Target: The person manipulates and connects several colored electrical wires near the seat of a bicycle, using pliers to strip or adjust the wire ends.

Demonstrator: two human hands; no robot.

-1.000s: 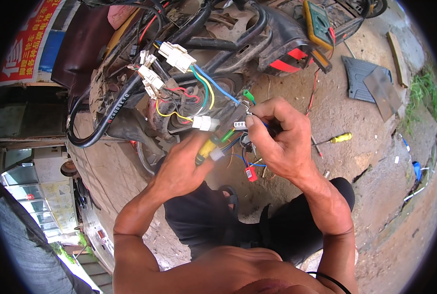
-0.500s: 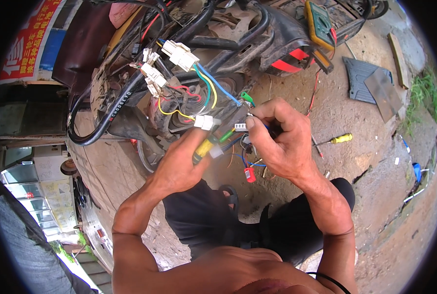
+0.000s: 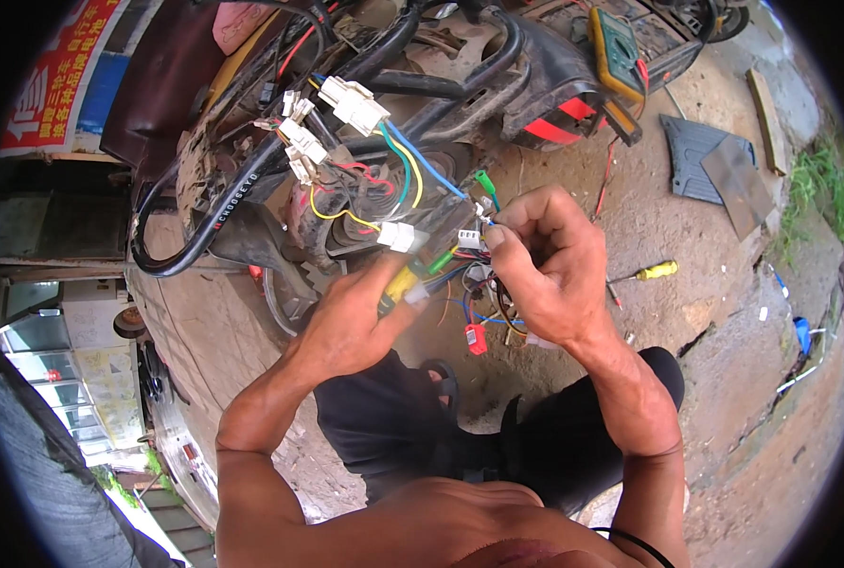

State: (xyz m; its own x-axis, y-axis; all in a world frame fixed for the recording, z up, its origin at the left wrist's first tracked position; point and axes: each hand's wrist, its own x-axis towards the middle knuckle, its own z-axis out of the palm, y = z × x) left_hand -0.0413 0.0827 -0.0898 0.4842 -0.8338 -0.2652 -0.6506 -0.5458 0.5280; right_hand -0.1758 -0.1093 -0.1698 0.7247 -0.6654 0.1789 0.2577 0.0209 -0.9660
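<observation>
The screwdriver (image 3: 655,272) lies on the ground (image 3: 673,222), right of the wires (image 3: 427,161) and connector (image 3: 353,106).

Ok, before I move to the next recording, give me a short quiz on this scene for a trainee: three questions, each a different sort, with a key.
1. Which colour is the wire running from the large white connector towards the right hand?
A) red
B) blue
C) black

2. True or false: the multimeter lies on the bare ground.

3. Fill in the gap: the left hand grips a blurred object coloured ____.

Key:
1. B
2. False; the multimeter rests on the vehicle.
3. yellow
</observation>
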